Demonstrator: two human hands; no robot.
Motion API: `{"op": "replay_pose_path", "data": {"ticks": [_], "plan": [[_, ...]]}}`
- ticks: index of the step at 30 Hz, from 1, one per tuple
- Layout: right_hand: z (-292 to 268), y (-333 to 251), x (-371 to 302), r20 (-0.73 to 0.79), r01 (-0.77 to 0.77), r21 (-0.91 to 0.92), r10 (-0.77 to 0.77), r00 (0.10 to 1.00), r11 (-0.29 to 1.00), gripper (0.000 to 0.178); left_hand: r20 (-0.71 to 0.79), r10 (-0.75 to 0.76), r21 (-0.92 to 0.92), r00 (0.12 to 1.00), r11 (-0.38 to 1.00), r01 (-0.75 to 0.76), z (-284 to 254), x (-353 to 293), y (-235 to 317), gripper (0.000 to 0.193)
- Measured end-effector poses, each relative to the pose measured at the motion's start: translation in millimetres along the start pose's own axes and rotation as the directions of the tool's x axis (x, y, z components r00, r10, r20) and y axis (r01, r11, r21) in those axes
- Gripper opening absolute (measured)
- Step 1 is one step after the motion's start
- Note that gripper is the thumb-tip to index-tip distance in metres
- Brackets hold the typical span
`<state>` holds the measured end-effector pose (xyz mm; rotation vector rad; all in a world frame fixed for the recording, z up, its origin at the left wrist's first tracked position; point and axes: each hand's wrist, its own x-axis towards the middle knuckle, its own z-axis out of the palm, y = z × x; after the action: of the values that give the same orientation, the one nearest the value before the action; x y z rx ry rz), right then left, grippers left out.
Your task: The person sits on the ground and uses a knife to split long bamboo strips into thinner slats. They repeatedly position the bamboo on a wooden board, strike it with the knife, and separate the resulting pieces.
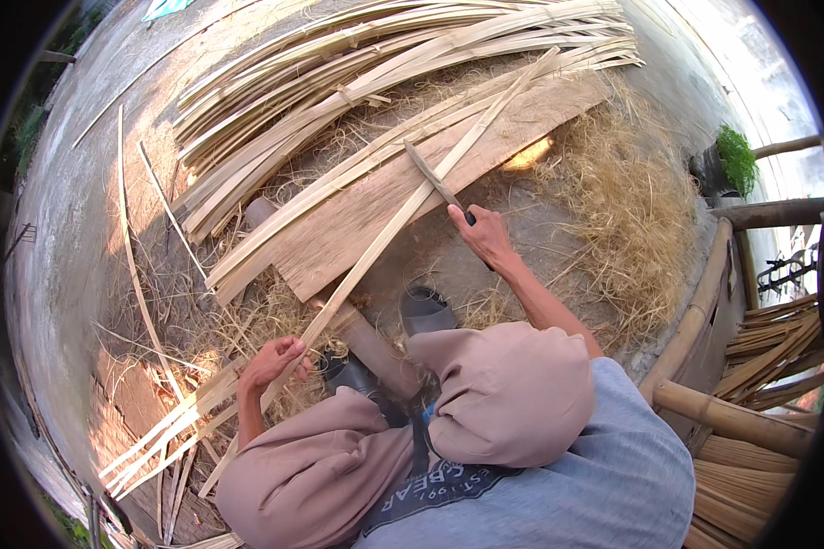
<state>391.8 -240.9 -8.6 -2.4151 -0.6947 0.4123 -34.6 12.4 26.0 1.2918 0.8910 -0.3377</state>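
Note:
A long pale bamboo strip (375, 247) runs slantwise from beside my left knee up across a wooden board (357, 220). My left hand (273, 363) pinches this strip near its lower end. In my right hand (482, 234) is a knife (430, 171) with a dark handle; the fingers are wrapped round the handle. The blade lies across the strip over the board, pointing up and to the left. More bamboo strips (293, 210) lie along the board's far edge.
A big pile of bamboo strips (339, 91) lies beyond the board. Fine shavings (623, 210) heap at the right. Loose strips (169, 430) lie by my left arm. Bamboo poles (732, 416) and stacked strips (742, 485) stand at the right, near a green plant (735, 162).

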Motion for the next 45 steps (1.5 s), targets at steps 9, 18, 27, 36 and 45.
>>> {"op": "replay_pose_path", "data": {"ticks": [9,18,27,36,45], "plan": [[-58.0,59.6,54.2,-0.142,-0.129,-0.09,0.115,0.983,0.988,0.071,-0.199,-0.126,0.203,0.972,0.965,0.167,-39.8,-61.9,-30.4,0.054],[-68.4,67.3,63.5,-0.15,-0.111,-0.134,0.09,0.985,0.985,0.075,-0.253,-0.296,0.191,0.921,0.918,0.347,-118.6,-165.4,-81.7,0.049],[-4.9,-2.7,-10.3,0.13,0.05,-0.073,-0.04,0.991,0.996,0.068,-0.083,-0.082,0.147,0.993,0.985,0.094,-1.2,5.7,27.4,0.06],[-41.6,39.8,48.8,-0.007,0.062,-0.207,-0.065,0.998,0.976,0.075,-0.074,-0.323,0.196,0.943,0.923,0.332,-69.1,-69.8,-27.9,0.063],[-69.6,75.3,84.0,-0.093,-0.051,-0.241,0.029,0.995,0.969,0.069,-0.103,-0.362,0.174,0.926,0.91,0.376,-92.4,-112.0,-37.4,0.059]]}}
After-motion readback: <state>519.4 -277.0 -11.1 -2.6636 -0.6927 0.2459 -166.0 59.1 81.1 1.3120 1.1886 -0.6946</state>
